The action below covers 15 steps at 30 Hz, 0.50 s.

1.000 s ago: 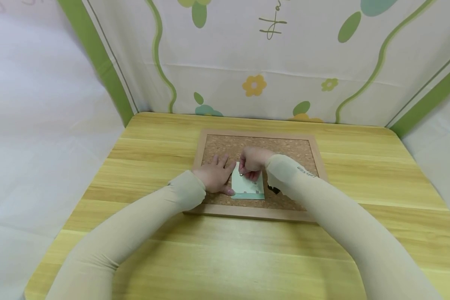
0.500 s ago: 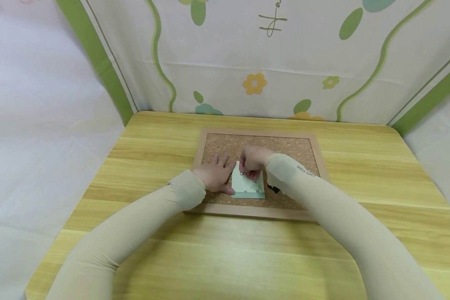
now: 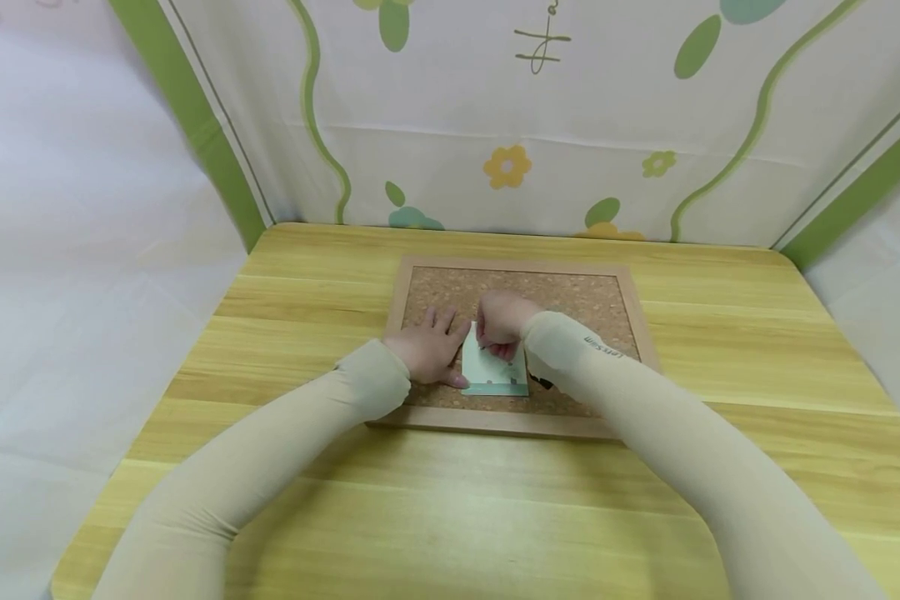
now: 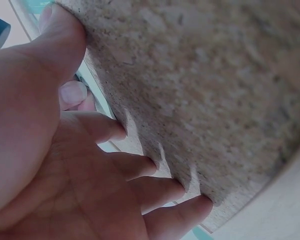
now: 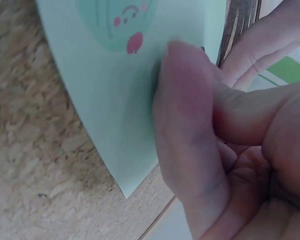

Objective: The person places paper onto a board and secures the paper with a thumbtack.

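A pale green note sheet [image 3: 487, 371] with a teal strip lies flat on the framed corkboard [image 3: 577, 292]. My left hand [image 3: 429, 350] rests on the cork with fingers spread, its thumb on the sheet's lower left corner. Over the upper part of the sheet, my right hand [image 3: 504, 321] has thumb and index finger pinched on a small thumbtack [image 3: 483, 347], almost wholly hidden by the fingertips. The right wrist view shows these curled fingers [image 5: 185, 110] against the sheet, beside a printed smiling face. Whether the tack is through the paper, I cannot tell.
A wooden table [image 3: 450, 500] carries the corkboard, whose light wooden frame [image 3: 487, 421] is raised at the edge. Behind stands a white cloth [image 3: 420, 100] printed with flowers. Something small and black [image 3: 542, 382] shows under the right wrist.
My right wrist and forearm have turned and shifted slightly left, with the fingers still at the same spot on the sheet. The left hand stays in place.
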Available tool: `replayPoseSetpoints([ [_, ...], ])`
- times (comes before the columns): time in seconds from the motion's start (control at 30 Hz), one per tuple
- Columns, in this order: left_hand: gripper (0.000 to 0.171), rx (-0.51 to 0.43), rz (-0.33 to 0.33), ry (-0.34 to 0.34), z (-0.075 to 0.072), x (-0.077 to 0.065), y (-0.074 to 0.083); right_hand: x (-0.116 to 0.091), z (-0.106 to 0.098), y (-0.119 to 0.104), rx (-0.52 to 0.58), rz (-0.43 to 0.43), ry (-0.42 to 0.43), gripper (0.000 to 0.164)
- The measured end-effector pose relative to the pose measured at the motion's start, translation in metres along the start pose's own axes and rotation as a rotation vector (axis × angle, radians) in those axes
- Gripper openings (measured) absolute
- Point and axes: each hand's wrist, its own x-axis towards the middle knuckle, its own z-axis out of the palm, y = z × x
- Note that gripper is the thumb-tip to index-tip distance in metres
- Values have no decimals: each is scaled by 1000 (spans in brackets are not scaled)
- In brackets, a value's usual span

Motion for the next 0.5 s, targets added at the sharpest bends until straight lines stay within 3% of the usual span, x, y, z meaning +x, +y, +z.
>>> replayPoseSetpoints([
  [0.23,98,-2,4,0,-3,-2,1,-6,-1,-1,24,-10,21,5],
  [0.5,98,-10,4,-6,-3,-5,2,-16,3,7,43,-119,56,6],
])
